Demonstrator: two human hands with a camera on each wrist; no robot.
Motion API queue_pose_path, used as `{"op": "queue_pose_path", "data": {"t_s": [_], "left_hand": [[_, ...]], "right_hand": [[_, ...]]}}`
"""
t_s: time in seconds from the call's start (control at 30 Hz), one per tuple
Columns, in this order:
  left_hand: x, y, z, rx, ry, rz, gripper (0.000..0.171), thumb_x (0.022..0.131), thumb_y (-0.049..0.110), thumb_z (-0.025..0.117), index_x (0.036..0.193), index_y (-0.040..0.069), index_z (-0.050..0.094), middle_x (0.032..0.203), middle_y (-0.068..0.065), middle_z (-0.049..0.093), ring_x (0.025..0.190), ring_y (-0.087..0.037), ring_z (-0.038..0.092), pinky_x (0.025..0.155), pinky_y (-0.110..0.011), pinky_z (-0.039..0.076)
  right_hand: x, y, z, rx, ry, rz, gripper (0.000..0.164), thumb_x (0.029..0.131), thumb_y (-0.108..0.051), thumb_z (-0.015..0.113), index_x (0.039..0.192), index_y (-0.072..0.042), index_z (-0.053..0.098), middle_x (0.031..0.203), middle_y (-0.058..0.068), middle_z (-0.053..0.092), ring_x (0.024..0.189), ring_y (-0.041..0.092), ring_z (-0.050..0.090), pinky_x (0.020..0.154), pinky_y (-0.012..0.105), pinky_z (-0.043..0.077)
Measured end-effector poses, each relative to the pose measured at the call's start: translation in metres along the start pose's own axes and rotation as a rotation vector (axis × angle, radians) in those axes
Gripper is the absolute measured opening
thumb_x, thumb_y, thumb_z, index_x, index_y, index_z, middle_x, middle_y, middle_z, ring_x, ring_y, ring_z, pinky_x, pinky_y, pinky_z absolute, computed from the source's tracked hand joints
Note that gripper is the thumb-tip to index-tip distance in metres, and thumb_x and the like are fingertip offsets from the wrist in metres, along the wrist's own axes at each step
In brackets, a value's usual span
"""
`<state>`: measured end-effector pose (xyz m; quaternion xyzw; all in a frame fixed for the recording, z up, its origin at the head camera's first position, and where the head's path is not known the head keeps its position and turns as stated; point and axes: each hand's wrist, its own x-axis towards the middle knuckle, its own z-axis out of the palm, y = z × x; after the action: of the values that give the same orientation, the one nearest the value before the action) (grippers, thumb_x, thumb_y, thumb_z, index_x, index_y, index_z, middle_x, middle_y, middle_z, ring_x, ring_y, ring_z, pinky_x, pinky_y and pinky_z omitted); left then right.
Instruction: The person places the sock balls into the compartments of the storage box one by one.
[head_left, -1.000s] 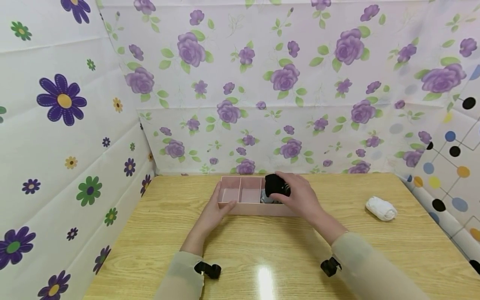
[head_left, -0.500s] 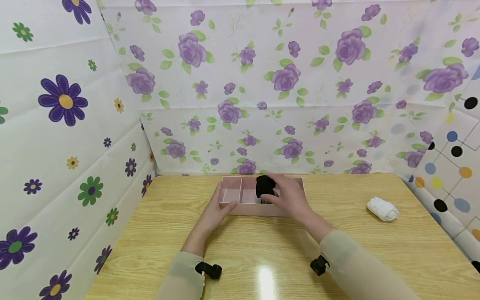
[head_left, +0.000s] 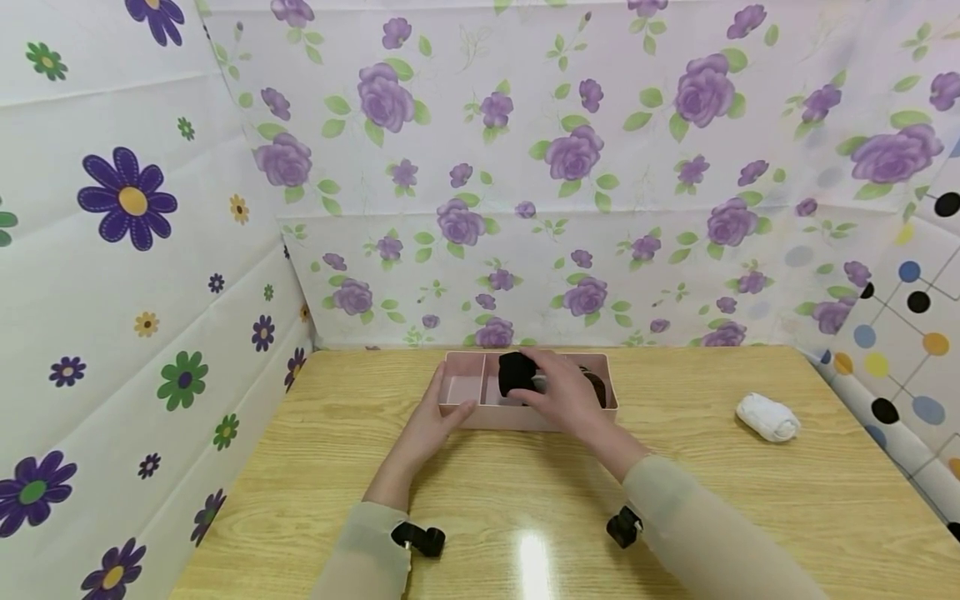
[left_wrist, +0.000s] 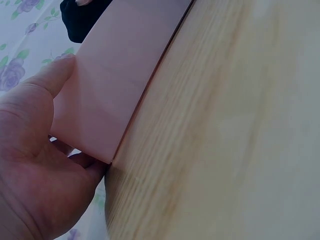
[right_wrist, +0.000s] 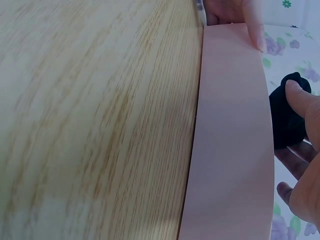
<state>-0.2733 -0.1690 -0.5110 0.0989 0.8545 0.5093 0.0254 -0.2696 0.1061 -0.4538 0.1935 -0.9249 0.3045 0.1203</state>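
A pink divided box [head_left: 502,418] stands near the table's back edge. My left hand [head_left: 433,421] grips its left end, with the thumb [left_wrist: 62,72] on the front wall. Over the middle compartment, my right hand [head_left: 567,393] pinches a black rolled-up sock [head_left: 516,374] between thumb and fingers; in the right wrist view the black sock [right_wrist: 289,117] shows just above the box rim. Partly hidden behind that hand, a dark brown bundle [head_left: 597,388] lies in the right compartment. Nothing lies in the visible part of the left compartment [head_left: 462,387].
A white rolled cloth bundle [head_left: 768,417] lies on the wooden table [head_left: 480,492] at the right. Flower-patterned sheets [head_left: 465,167] hang close behind the box and along the left side; a dotted sheet hangs on the right.
My right hand has moved left with the black sock, from over the right compartment to over the middle one. My left hand stays on the box end.
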Motion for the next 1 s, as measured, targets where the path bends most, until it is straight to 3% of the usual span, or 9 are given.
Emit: {"op": "queue_pose_path", "data": {"t_s": [0.3, 0.5, 1.0], "left_hand": [[0.000, 0.001, 0.000, -0.016, 0.004, 0.003, 0.109, 0.104, 0.057, 0.074, 0.180, 0.025, 0.003, 0.183, -0.014, 0.014, 0.165, -0.042, 0.021, 0.132, -0.064, 0.019], [0.000, 0.001, 0.001, -0.023, 0.005, 0.004, 0.109, 0.104, 0.056, 0.075, 0.180, 0.025, 0.003, 0.183, -0.014, 0.013, 0.166, -0.042, 0.020, 0.133, -0.064, 0.020], [-0.001, 0.001, 0.001, -0.032, 0.001, 0.001, 0.105, 0.106, 0.050, 0.074, 0.180, 0.027, 0.002, 0.184, -0.014, 0.014, 0.165, -0.042, 0.021, 0.132, -0.065, 0.021]], "right_hand": [[0.002, -0.003, 0.006, 0.042, -0.038, 0.020, 0.081, 0.097, -0.038, 0.088, 0.167, -0.018, 0.050, 0.163, 0.013, 0.057, 0.143, 0.036, 0.059, 0.111, 0.059, 0.054], [0.004, -0.004, 0.009, 0.068, -0.060, 0.032, 0.083, 0.098, -0.037, 0.087, 0.169, -0.017, 0.048, 0.164, 0.012, 0.055, 0.139, 0.035, 0.063, 0.109, 0.058, 0.056], [0.007, -0.001, 0.012, 0.062, -0.089, 0.048, 0.085, 0.099, -0.037, 0.086, 0.171, -0.018, 0.045, 0.168, 0.011, 0.051, 0.144, 0.036, 0.058, 0.112, 0.059, 0.054]]}}
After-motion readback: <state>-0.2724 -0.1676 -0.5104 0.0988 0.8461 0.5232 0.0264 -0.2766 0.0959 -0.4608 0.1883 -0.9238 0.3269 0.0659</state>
